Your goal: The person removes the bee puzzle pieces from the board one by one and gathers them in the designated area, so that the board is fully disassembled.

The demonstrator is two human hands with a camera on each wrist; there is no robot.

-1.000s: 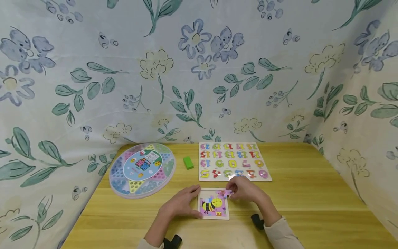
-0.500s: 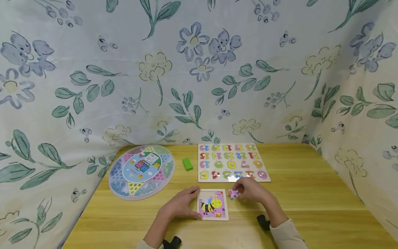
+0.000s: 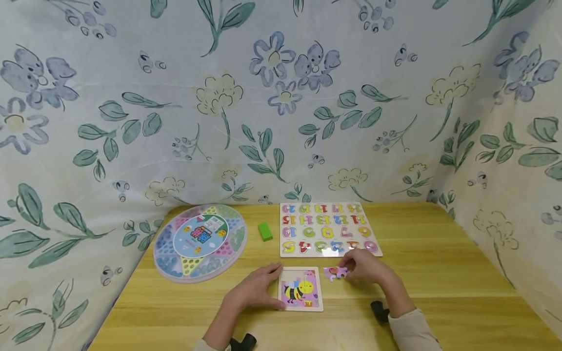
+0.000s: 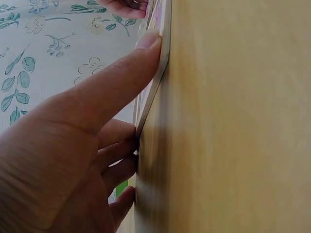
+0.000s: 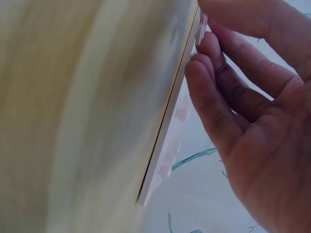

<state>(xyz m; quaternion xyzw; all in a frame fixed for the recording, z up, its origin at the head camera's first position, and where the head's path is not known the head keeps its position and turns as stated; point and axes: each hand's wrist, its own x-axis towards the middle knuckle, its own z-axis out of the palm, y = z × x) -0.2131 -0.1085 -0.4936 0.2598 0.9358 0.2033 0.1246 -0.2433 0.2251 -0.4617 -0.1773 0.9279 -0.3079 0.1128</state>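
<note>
A small bee jigsaw puzzle point(image 3: 300, 288) in a pale wooden frame lies flat on the table; a bare strip shows along its top. My left hand point(image 3: 253, 287) holds the frame's left side, thumb at the near corner and fingers at the far one. In the left wrist view, the thumb point(image 4: 131, 63) presses the frame's edge. Just right of the frame, my right hand point(image 3: 365, 268) pinches the right end of a pink puzzle piece point(image 3: 332, 273) with a red figure. Whether this is one piece or joined pieces, I cannot tell.
Behind the hands lies a number puzzle board point(image 3: 327, 229). A green block point(image 3: 265, 231) sits to its left, and a round Chinese checkers board point(image 3: 199, 243) farther left. Flowered cloth point(image 3: 281, 122) hangs along the table's back.
My right hand has moved right, taking the pink piece from the frame's upper right corner onto the table beside it. My left hand stays on the frame.
</note>
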